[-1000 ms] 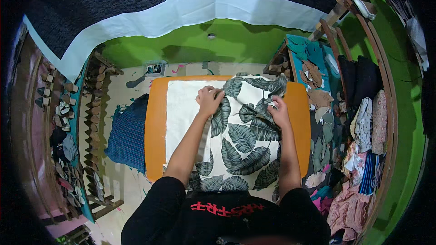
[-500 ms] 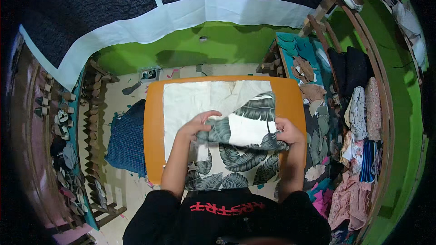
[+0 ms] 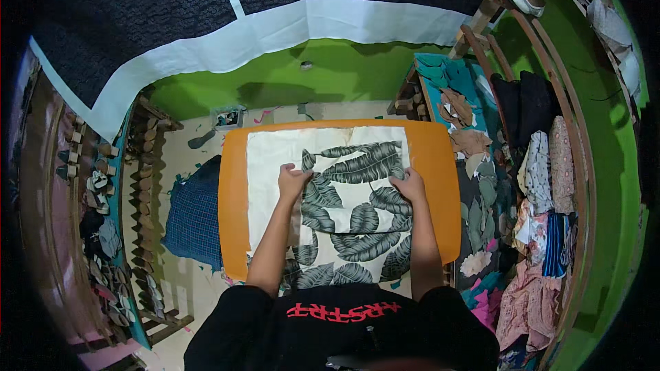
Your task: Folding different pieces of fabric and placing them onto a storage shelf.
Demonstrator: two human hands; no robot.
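Note:
A cream fabric (image 3: 355, 197) with a dark leaf print is spread toward the far side over a white sheet (image 3: 271, 144). Its near part runs over the front edge toward my body, and a crosswise fold or edge shows at its middle. My left hand (image 3: 295, 182) has the fabric's left edge between thumb and fingers. On the opposite edge, my right hand (image 3: 411, 185) pinches the fabric the same way. Both hands are closed at about the same height, and the cloth between them looks fairly flat.
Beneath the sheet is an orange tabletop (image 3: 440, 185) with rounded corners. Dark blue checked cloth (image 3: 196, 213) hangs or lies at its left. A wooden rack (image 3: 143, 220) with shoe forms stands further left. Fabric scraps and folded cloths (image 3: 540, 165) crowd the shelves on the right.
The far part of the leaf-print fabric was bunched with its white underside showing; now it lies spread, print up. My hands have moved slightly away from my body, the right one also leftward.

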